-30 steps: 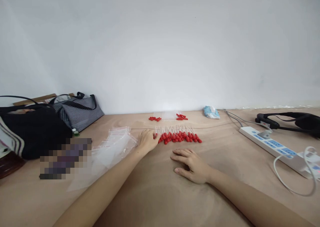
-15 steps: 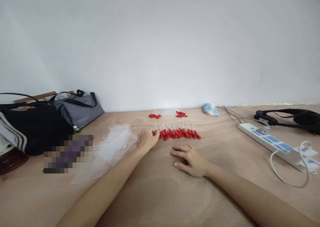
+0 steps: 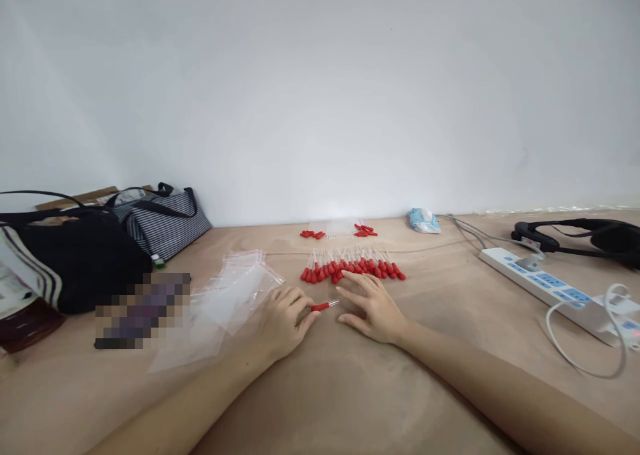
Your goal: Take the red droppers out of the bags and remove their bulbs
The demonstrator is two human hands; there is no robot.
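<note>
My left hand (image 3: pixel 290 318) pinches a slim red-handled piece (image 3: pixel 321 306) between thumb and fingers. Its thin, pale, shiny shaft points right, toward my right hand (image 3: pixel 374 308). That hand rests low over the table with thumb and fingers apart, holding nothing. Its fingertips are close to the shaft but seem not to touch it. Just beyond both hands lies a row of many similar red-ended pieces (image 3: pixel 313 273), their pale thin shafts pointing toward the wall. Overlapping clear zip bags (image 3: pixel 240 285) lie beside my left hand.
At the back are two small clusters of red pieces, one left (image 3: pixel 313 234) and one right (image 3: pixel 366 229) of a clear bag (image 3: pixel 341 227). A crumpled blue-white packet (image 3: pixel 424 220), power strip (image 3: pixel 545 285) and black headset (image 3: pixel 600 238) stand right. Bags (image 3: pixel 173 218) stand left.
My left hand has drawn back from the row's left end toward me, with one red-handled piece in its fingers. My right hand has shifted slightly left and away from me, still open.
</note>
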